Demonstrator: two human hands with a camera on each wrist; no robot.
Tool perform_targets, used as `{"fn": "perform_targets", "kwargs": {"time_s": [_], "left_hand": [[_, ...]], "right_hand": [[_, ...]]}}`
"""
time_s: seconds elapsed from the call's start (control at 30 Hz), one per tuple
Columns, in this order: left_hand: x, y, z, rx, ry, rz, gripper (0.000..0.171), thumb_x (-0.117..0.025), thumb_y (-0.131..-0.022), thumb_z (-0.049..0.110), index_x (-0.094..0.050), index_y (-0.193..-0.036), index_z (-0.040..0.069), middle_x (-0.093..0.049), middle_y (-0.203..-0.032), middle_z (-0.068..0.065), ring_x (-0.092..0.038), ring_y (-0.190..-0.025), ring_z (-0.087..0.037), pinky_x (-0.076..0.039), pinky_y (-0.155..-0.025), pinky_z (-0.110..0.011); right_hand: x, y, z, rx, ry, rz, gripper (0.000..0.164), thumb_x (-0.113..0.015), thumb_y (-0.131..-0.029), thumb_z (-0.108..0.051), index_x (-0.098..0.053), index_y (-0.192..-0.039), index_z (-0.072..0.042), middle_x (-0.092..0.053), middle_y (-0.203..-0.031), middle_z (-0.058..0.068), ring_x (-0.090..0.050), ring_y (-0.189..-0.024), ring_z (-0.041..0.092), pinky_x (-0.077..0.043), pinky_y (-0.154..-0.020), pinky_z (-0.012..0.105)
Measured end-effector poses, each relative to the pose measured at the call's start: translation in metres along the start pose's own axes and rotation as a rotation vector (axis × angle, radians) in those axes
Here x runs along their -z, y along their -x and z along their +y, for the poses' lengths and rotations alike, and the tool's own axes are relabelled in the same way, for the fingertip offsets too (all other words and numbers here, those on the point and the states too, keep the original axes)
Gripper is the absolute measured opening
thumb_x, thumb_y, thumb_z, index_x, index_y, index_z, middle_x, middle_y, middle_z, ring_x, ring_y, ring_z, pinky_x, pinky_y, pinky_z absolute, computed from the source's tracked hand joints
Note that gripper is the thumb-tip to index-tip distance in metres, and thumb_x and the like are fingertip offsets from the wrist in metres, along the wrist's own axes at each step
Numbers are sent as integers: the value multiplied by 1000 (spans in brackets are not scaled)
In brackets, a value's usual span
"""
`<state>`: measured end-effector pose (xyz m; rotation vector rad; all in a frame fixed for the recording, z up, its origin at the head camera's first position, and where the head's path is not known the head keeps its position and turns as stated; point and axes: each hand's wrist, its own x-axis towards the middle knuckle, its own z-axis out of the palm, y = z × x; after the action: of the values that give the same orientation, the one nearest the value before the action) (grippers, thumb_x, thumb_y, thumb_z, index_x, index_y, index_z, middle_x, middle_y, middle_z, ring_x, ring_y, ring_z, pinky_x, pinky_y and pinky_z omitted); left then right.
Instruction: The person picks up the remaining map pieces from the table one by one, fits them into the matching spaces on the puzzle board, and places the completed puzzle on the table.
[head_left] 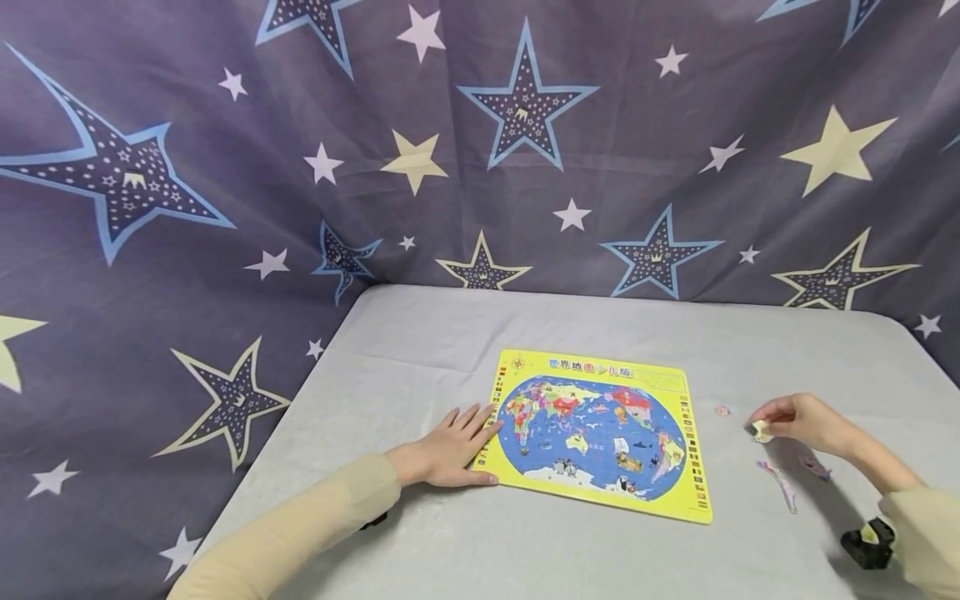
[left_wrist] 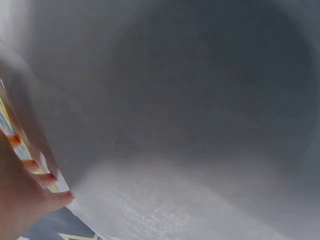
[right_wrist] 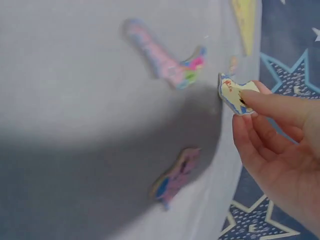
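Note:
A yellow-bordered world map puzzle board lies flat on the cloth-covered table. My left hand rests with fingers spread on its left edge; in the left wrist view that hand shows only at the lower left. To the right of the board, my right hand pinches a cream puzzle piece with a blue edge between thumb and fingers, above the table. Beneath that hand lie a long pink puzzle piece and a purplish-pink puzzle piece. A small puzzle piece sits between hand and board.
The grey cloth covers the table around the board. Behind and to the left hangs a dark star-patterned curtain. A black wrist device is at the right sleeve.

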<state>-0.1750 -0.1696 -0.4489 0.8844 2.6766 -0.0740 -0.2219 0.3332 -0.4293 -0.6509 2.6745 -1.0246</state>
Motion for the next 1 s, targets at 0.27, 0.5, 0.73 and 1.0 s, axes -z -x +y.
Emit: {"fn": "perform_targets", "kwargs": {"time_s": [0.27, 0.5, 0.73, 1.0], "left_hand": [[1, 3, -1, 8, -2, 1, 87, -23, -79, 73, -9, -144, 17, 1, -149, -6, -2, -135, -27, -8, -106, -48], [-1, 2, -1, -1, 2, 3, 87, -23, -79, 73, -10, -144, 17, 0, -149, -7, -3, -135, -28, -9, -105, -49], [-4, 1, 0, 2, -13, 13, 87, -22, -79, 74, -11, -144, 16, -1, -149, -6, -3, -135, -27, -9, -106, -48], [-1, 1, 2, 4, -12, 8, 87, -24, -79, 73, -11, -144, 16, 0, -149, -6, -3, -135, -27, -8, -106, -47]], "right_hand": [[-8, -18, -31, -63, -69, 8, 20, -57, -82, -1, -60, -97, 13, -65, -84, 18, -60, -65, 9, -51, -60, 26], [-21, -34, -51, -19, -139, -32, 22, -57, -80, 1, -60, -98, 15, -64, -89, 22, -62, -71, 9, -51, -66, 24], [-34, -47, -65, 1, -78, -41, 19, -60, -79, -2, -64, -95, 8, -65, -91, 18, -61, -79, 14, -48, -68, 19], [-50, -64, -77, 12, -190, -94, 19, -55, -82, 3, -62, -97, 11, -63, -92, 20, -61, -75, 21, -51, -66, 25]]}}
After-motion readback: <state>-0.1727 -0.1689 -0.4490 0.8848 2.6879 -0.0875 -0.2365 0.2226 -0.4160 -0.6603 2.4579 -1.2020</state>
